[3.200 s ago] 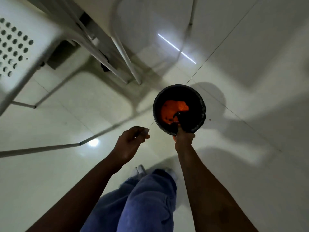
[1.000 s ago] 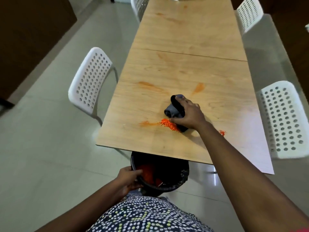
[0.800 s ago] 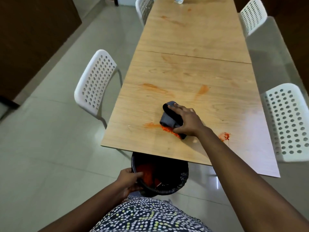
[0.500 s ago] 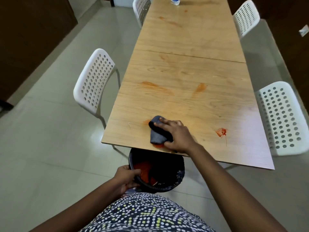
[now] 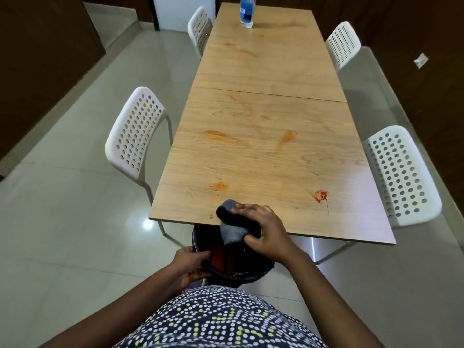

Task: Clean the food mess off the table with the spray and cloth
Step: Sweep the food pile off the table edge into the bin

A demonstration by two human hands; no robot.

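Spanning most of the view, long wooden table (image 5: 263, 146), orange smears mid-top, red blob (image 5: 321, 196) near its front right corner. Black bin (image 5: 253, 272) tucked under table's front edge, orange-red food mess inside, steadied at rim by left hand (image 5: 187, 262), fingers curled over rim. Right hand (image 5: 263, 232) clenched around grey cloth (image 5: 232, 228) at table's front edge, over bin. Cloth soft, light, floppy, likely soiled underneath; best bunched from above. Spray bottle (image 5: 246, 11) upright at table's far end, blue liquid inside, likely light, easy by the neck.

right hand (image 5: 263, 232): grips cloth (image 5: 232, 227) at table (image 5: 263, 109) edge | left hand (image 5: 190, 262): holds bin (image 5: 261, 268) rim | orange smears (image 5: 321, 195); bottle (image 5: 246, 11) far end
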